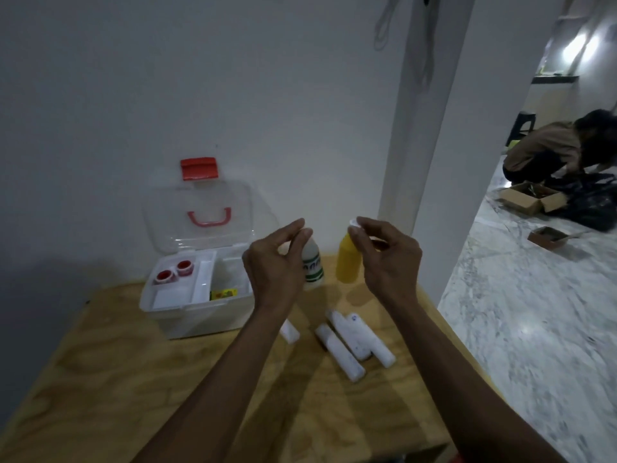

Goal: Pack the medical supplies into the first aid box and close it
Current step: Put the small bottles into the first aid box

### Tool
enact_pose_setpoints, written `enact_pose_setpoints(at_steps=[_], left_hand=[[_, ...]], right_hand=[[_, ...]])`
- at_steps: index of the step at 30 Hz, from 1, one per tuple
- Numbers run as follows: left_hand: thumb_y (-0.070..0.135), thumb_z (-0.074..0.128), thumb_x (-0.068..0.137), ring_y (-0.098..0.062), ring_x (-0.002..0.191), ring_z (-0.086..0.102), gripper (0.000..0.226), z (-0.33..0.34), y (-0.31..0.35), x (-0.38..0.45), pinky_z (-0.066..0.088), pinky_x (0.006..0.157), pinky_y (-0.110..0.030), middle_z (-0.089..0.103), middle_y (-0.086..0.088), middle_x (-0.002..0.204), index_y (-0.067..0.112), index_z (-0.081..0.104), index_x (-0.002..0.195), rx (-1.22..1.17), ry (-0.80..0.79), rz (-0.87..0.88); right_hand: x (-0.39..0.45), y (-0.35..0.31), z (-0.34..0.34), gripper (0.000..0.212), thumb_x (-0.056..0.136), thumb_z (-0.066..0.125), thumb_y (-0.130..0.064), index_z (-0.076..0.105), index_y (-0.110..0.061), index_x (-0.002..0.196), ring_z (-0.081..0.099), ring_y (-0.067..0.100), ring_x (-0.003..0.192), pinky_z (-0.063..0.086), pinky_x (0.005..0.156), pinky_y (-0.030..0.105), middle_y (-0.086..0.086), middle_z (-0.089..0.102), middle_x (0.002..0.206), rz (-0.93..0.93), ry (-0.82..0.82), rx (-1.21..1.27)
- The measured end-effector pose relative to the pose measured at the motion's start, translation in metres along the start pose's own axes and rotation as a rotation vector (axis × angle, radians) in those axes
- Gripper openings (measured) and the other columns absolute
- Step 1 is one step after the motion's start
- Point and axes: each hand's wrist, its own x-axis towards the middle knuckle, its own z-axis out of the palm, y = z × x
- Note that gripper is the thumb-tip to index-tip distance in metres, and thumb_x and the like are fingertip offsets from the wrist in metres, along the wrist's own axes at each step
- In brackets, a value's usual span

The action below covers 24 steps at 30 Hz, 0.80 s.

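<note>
The clear first aid box (173,315) stands open at the table's left, its lid (200,212) with red latch leaning on the wall. Inside, a white tray holds two red tape rolls (173,272), with a yellow packet (223,293) beside it. My left hand (273,262) pinches the top of a white bottle with a green label (313,265). My right hand (387,259) pinches the white cap of a yellow bottle (349,262). Both bottles are upright, just right of the box. Several white bandage rolls (347,345) lie on the table below my hands, one partly hidden by my left forearm.
The wooden table (133,379) stands against a white wall, with a white pillar (420,145) behind the bottles. Its right edge drops to a marble floor (517,329). Far right, a person (547,148) crouches on the floor among cardboard boxes (531,198).
</note>
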Motion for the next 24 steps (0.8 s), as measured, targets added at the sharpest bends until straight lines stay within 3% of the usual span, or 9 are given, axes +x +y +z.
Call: enact_pose_setpoints(at_steps=[2,6,15,19,22,24], left_hand=[[0.027,0.074,0.083,0.008,0.093,0.064,0.024,-0.019,0.006,0.016,0.053,0.088,-0.018,0.074,0.005,0.103,0.018,0.076,0.105,0.002,0.033,0.013],[0.03,0.076,0.081,-0.001,0.091,0.069,0.026,-0.06,0.001,0.051,0.054,0.095,-0.036,0.075,0.004,0.1,0.018,0.076,0.104,0.04,0.112,-0.006],[0.025,0.077,0.08,-0.003,0.087,0.07,0.025,-0.1,-0.047,0.09,0.057,0.084,-0.025,0.075,-0.002,0.1,0.014,0.077,0.103,0.109,0.096,-0.04],[0.024,0.076,0.081,0.021,0.074,0.059,0.023,-0.092,-0.072,0.093,0.047,0.076,-0.004,0.073,0.005,0.098,0.013,0.077,0.101,0.142,0.052,-0.031],[0.024,0.076,0.081,0.013,0.076,0.061,0.023,-0.085,-0.087,0.091,0.053,0.08,-0.015,0.076,0.002,0.096,0.013,0.077,0.101,0.157,0.002,-0.037],[0.024,0.076,0.081,0.011,0.075,0.061,0.021,-0.082,-0.095,0.089,0.052,0.079,-0.012,0.076,0.002,0.094,0.015,0.077,0.1,0.173,-0.032,-0.04]], right_hand=[[0.003,-0.016,0.013,0.014,0.086,0.074,-0.027,0.077,-0.021,0.098,0.07,0.001,0.081,0.057,0.071,0.025,-0.013,0.074,0.089,-0.003,-0.025,0.043],[0.003,-0.04,0.051,0.014,0.085,0.075,-0.025,0.077,-0.02,0.098,0.069,0.0,0.083,0.056,0.07,0.021,-0.011,0.074,0.089,-0.011,-0.078,0.122],[-0.018,-0.046,0.13,0.014,0.086,0.074,-0.023,0.076,-0.018,0.1,0.067,-0.005,0.084,0.054,0.068,0.013,-0.01,0.073,0.089,0.011,-0.201,0.192],[-0.025,-0.032,0.143,0.013,0.086,0.074,-0.02,0.076,-0.016,0.099,0.066,-0.007,0.083,0.052,0.067,0.01,-0.009,0.073,0.088,0.026,-0.203,0.172],[-0.03,-0.023,0.148,0.014,0.086,0.074,-0.02,0.076,-0.016,0.099,0.066,-0.007,0.083,0.054,0.068,0.013,-0.011,0.072,0.088,0.042,-0.222,0.143],[-0.034,-0.016,0.15,0.015,0.086,0.075,-0.021,0.076,-0.017,0.1,0.067,-0.006,0.083,0.055,0.069,0.016,-0.012,0.073,0.088,0.049,-0.229,0.127]])
